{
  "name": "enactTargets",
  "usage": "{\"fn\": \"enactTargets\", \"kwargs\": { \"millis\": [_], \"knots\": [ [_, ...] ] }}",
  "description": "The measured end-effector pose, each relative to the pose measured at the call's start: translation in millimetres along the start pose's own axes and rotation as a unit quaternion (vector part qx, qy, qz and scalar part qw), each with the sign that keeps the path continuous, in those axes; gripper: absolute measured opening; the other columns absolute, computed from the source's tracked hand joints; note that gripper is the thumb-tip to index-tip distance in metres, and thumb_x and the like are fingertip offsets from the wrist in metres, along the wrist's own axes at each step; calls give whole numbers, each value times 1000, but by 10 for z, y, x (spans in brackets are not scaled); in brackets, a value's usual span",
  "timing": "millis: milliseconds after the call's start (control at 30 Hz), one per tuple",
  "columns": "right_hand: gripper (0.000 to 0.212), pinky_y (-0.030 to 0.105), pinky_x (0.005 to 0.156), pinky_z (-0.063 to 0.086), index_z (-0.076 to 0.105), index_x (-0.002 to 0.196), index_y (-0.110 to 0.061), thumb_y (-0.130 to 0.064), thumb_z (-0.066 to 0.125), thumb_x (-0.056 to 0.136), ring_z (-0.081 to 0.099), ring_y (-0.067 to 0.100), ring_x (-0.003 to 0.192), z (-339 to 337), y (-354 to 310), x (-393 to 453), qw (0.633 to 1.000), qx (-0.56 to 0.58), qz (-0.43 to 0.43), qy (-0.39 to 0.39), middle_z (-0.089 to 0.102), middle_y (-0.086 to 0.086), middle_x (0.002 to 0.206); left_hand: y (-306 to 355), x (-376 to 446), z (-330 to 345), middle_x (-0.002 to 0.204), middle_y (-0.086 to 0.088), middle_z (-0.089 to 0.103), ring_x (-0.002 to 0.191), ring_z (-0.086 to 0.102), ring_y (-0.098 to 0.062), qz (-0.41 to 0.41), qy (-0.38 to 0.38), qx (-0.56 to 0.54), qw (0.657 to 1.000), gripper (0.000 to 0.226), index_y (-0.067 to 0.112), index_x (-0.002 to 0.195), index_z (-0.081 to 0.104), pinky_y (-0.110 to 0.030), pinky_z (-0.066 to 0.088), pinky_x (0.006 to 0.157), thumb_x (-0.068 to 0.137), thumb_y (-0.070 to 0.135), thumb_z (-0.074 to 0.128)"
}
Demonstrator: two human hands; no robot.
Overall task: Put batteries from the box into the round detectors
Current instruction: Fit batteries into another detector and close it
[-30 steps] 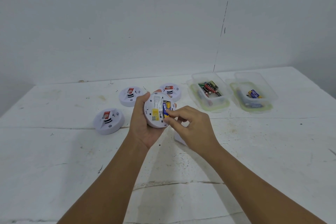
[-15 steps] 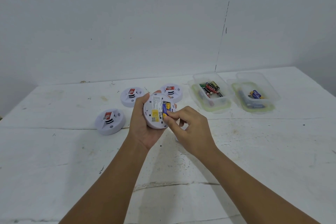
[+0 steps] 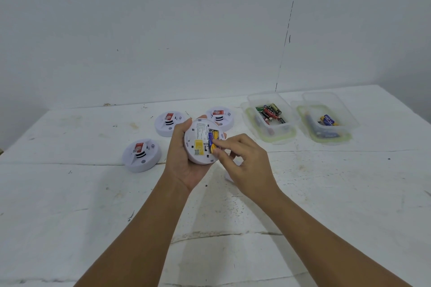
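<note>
While the right hand [image 3: 247,161] works at the battery bay, its thumb and index fingertips [image 3: 215,152] are pinched together on the lower end of a blue-and-yellow battery [image 3: 211,141] sitting in the slot; the other fingers curl loosely behind. A second yellow-ended cell [image 3: 216,134] lies just beside it in the same bay, further from the fingertips.

Left hand [image 3: 184,154] cups the held smoke detector [image 3: 200,141] from behind and below, thumb over the left rim, fingertips showing past the top-right edge. Detector is back-side up, tilted toward the camera; yellow label [image 3: 200,144] left of the bay, printed text above it.

Three more round detectors face up on the white table [image 3: 326,193]: one near-left [image 3: 141,155], one behind the left thumb [image 3: 167,123], one behind the held unit [image 3: 220,117], partly hidden by it.

Right of those, two clear plastic boxes side by side, well apart from both hands: nearer box [image 3: 270,119] holds mixed red, green and black batteries, far-right box [image 3: 326,120] holds a few blue-and-yellow ones. Small white piece [image 3: 229,176] on the table under the right hand, mostly hidden.
</note>
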State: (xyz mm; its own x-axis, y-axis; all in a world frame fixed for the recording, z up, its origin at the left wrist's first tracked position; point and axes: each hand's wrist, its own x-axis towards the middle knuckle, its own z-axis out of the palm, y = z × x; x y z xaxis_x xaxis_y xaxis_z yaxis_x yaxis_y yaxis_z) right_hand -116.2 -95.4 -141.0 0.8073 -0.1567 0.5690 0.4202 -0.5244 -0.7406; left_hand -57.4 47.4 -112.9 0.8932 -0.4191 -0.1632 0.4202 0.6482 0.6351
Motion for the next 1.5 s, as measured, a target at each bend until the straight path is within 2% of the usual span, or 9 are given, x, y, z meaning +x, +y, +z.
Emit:
{"fn": "enactTargets", "kwargs": {
  "millis": [167, 400, 633, 833, 1000, 1167, 1233, 1367, 1500],
  "knots": [
    [21, 13, 76, 49, 81, 114, -18, -23, 76, 94, 66, 11, 85, -2, 10, -2, 999, 24, 17, -14, 70, -8, 100, -3, 2, -35, 109, -12, 70, 98, 63, -28, -11, -18, -16, 1000, 35, 19, 118, 68, -56, 28, 121, 99, 43, 51],
    [19, 17, 73, 51, 82, 109, -20, -23, 80, 91, 66, 11, 83, 62, -4, -1, 998, 36, 56, -4, 71, -8, 99, 1, -22, 26, 112, -13, 64, 96, 62, -26, -8, -17, 10, 1000, 32, 20, 109, 70, -38, 50, 84, 89, 42, 59],
    [16, 22, 72, 47, 84, 91, -30, -19, 88, 81, 55, 9, 70, 52, -22, 79, 969, 176, 174, -11, 74, -9, 90, 9, -17, 43, 105, -12, 67, 91, 65, -26, -8, -14, 19, 1000, 30, 18, 107, 70, -39, 49, 86, 90, 40, 58],
    [13, 52, 96, 58, 85, 87, -26, -21, 92, 76, 70, 42, 96, 5, 63, 133, 940, 237, 239, -52, 79, 1, 96, -3, 7, -5, 118, -15, 60, 97, 63, -28, -19, -7, 36, 999, 33, 19, 114, 67, -39, 50, 84, 89, 40, 60],
    [9, 44, 93, 60, 85, 88, -20, -20, 89, 80, 73, 35, 96, -19, 40, 147, 939, 226, 248, -76, 80, 0, 94, -49, 13, -16, 103, -13, 66, 92, 64, -27, -21, 19, 36, 999, 33, 16, 105, 73, -39, 51, 84, 91, 42, 58],
    [20, 18, 56, 44, 78, 84, -25, -38, 71, 97, 54, 1, 56, -236, 33, 190, 976, 57, 192, -85, 66, -21, 68, -69, 4, -59, 111, -12, 65, 99, 62, -27, -27, 30, 46, 998, 35, 18, 108, 72, -41, 49, 94, 84, 42, 64],
    [21, 22, 65, 47, 73, 91, -28, -48, 68, 96, 58, -2, 67, -337, 77, 249, 971, -113, 161, -133, 66, -19, 80, -64, 0, -96, 118, -13, 64, 107, 62, -31, -29, 27, 48, 998, 38, 19, 113, 70, -43, 48, 99, 83, 42, 64],
    [56, 38, 89, 54, 62, 123, -34, -65, 76, 78, 60, 13, 100, -431, 22, 253, 849, -316, 215, -364, 57, -10, 114, -67, 1, -139, 121, -14, 68, 118, 59, -36, -29, 32, 49, 998, 43, 18, 119, 69, -46, 48, 103, 84, 42, 64],
    [75, 42, 96, 54, 59, 136, -26, -55, 87, 74, 59, 21, 110, -406, -29, 229, 850, -326, 210, -357, 57, -1, 124, -70, 0, -117, 117, -14, 69, 115, 59, -36, -31, 36, 57, 997, 45, 18, 119, 68, -48, 44, 108, 82, 42, 65]
  ]
}}
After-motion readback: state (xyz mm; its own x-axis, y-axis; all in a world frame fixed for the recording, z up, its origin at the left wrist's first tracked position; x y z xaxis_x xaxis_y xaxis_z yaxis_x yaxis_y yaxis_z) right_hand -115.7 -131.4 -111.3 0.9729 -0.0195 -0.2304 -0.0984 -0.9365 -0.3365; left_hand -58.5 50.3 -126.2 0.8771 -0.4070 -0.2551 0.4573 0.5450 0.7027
